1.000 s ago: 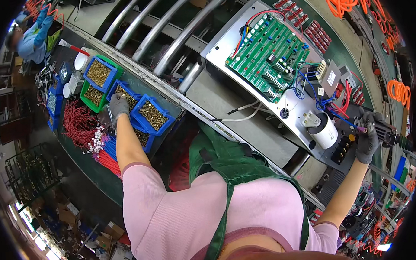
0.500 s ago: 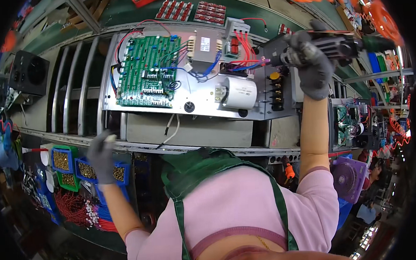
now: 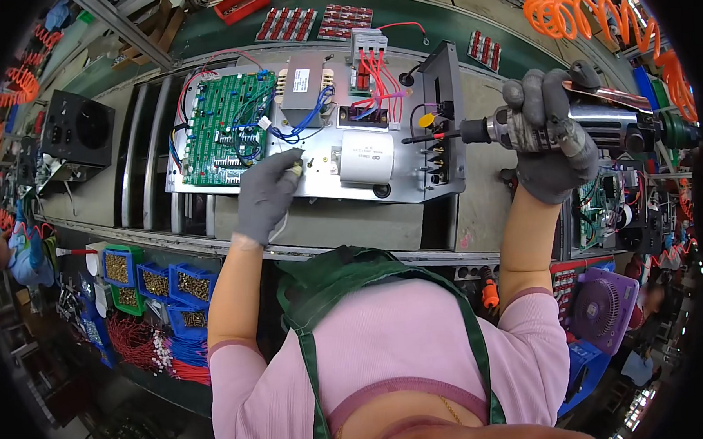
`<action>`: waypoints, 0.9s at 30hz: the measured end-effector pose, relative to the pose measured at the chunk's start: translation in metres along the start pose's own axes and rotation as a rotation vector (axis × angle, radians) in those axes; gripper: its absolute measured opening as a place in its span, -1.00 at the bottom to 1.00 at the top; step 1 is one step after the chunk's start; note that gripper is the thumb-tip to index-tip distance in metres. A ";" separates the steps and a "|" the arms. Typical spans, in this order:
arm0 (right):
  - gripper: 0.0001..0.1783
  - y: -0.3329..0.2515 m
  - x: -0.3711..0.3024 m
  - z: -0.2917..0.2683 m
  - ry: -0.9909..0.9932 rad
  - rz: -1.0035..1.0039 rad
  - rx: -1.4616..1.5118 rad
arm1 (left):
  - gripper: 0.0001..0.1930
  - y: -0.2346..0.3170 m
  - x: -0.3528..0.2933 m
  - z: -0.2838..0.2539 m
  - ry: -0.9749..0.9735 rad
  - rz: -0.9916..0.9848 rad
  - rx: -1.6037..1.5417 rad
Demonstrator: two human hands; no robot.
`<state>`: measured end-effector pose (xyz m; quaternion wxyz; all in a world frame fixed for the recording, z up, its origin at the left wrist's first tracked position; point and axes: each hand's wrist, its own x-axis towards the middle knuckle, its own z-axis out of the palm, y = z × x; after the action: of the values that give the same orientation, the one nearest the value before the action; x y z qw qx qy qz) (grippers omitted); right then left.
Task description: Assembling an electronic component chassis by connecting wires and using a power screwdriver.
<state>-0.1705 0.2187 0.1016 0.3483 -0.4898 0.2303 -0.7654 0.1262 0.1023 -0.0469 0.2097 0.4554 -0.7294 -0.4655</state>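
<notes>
My right hand (image 3: 556,136), in a grey glove, is closed around a power screwdriver (image 3: 610,130). Its long bit points left, and the tip appears just right of the white cylindrical capacitor (image 3: 367,157). My gloved left hand (image 3: 268,193) is over the front part of the metal chassis (image 3: 326,188), between the green circuit board (image 3: 226,127) and the capacitor. Its thumb and fingers are pinched together near the plate; whatever they hold is too small to make out. Behind them sits a transformer (image 3: 303,88) with blue wires beside it.
Blue and green bins (image 3: 190,285) of small brass-coloured parts stand at lower left, by bundles of red wires (image 3: 133,339). Orange coiled hoses (image 3: 570,10) hang at upper right. A black unit (image 3: 77,129) is at far left, a purple fan (image 3: 598,307) at lower right.
My left hand has moved from beside the bins up and right onto the chassis. The screwdriver in my right hand has shifted slightly right and lower, its bit now in plain view.
</notes>
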 end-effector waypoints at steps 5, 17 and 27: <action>-0.37 -0.015 -0.001 0.006 0.017 0.138 0.323 | -0.76 0.062 -0.018 0.005 0.034 0.161 -0.324; -0.40 -0.009 -0.008 -0.003 -0.057 -0.087 0.347 | -0.85 0.126 -0.030 0.044 0.147 0.428 0.155; -0.36 -0.023 -0.015 -0.021 -0.072 -0.081 0.383 | -0.83 0.146 -0.021 0.048 0.193 0.591 0.337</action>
<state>-0.1925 0.2446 0.1000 0.4119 -0.4506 0.0478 -0.7906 0.0329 0.1664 0.0599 0.3252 0.2948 -0.8730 -0.2124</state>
